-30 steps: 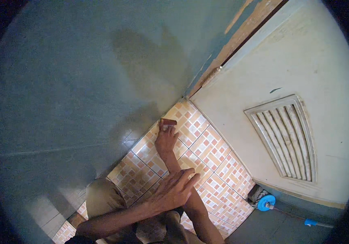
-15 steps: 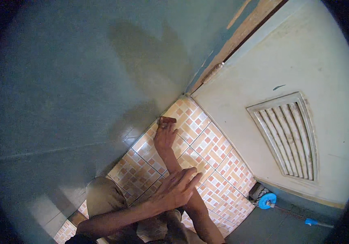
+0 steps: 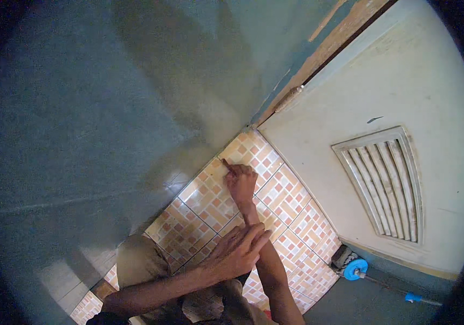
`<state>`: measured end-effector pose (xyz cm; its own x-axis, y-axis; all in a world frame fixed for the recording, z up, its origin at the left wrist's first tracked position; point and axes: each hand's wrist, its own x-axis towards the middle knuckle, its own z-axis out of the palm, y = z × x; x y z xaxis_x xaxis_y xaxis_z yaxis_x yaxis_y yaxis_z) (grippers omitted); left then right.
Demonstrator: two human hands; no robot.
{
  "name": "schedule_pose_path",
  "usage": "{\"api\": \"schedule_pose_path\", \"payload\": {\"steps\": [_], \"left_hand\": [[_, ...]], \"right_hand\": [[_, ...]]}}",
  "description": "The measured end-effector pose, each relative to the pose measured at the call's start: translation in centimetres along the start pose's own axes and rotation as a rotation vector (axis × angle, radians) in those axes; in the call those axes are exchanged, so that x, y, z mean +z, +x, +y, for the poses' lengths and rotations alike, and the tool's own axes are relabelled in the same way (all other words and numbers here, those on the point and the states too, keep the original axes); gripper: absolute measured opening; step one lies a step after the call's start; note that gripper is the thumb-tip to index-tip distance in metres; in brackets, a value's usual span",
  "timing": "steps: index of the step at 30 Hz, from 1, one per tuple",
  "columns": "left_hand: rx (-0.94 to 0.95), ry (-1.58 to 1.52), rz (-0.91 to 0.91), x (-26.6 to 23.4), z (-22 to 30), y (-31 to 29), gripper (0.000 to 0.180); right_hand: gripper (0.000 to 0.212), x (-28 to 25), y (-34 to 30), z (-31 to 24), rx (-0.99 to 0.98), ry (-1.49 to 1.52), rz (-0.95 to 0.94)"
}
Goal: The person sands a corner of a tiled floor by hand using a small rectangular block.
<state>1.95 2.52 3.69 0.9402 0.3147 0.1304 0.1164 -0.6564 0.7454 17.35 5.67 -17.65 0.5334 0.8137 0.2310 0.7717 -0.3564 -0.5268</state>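
My right hand (image 3: 241, 183) reaches down over the tiled floor (image 3: 205, 189), close to the corner where the wall and door meet. Its fingers are closed on a thin, flat reddish-brown piece (image 3: 226, 164), which shows only as a narrow edge; the rest is hidden by the hand. What kind of thing it is I cannot make out. Nearer to me, my left hand (image 3: 237, 252) crosses in front of my right forearm. Its fingers are loosely stretched and somewhat apart, with nothing seen in them. Whether it touches the forearm I cannot tell.
A blue-grey wall (image 3: 80, 135) rises on the left. A pale door (image 3: 432, 86) with a slatted vent (image 3: 383, 184) stands on the right. Near its lower edge lies a blue round-ended thing on a rod (image 3: 355, 269). My bent knee (image 3: 142, 260) is at lower left.
My right hand has moved right, away from the wall, and slightly nearer. The reddish-brown piece has turned from its flat face to its edge. My left hand has hardly moved.
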Motion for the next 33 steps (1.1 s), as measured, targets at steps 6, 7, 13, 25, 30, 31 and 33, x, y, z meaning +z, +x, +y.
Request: {"api": "schedule_pose_path", "payload": {"steps": [6,7,13,25,30,31,33], "left_hand": [[-0.008,0.031,-0.017,-0.7,0.1,0.1,0.055],[-0.001,0.032,-0.017,-0.6,0.2,0.2,0.055],[-0.03,0.042,-0.024,-0.5,0.1,0.2,0.052],[-0.028,0.018,-0.042,-0.5,0.2,0.2,0.053],[-0.04,0.037,-0.015,-0.6,-0.3,-0.1,0.054],[-0.043,0.039,-0.014,-0.7,-0.4,-0.2,0.054],[-0.027,0.057,-0.037,-0.7,-0.1,0.0,0.055]], "right_hand": [[0.024,0.1,1.1,1.1,0.329,0.341,-0.165],[0.024,0.4,1.1,1.8,0.425,0.355,-0.174],[0.024,0.6,1.7,2.0,0.302,0.419,-0.24],[0.022,1.6,3.6,0.3,-0.103,-0.099,-0.12],[0.022,0.9,3.0,-0.4,-0.082,-0.23,-0.236],[0.022,0.8,3.1,-0.8,-0.063,-0.207,-0.246],[0.019,1.0,3.6,-0.4,-0.067,-0.183,-0.241]]}}
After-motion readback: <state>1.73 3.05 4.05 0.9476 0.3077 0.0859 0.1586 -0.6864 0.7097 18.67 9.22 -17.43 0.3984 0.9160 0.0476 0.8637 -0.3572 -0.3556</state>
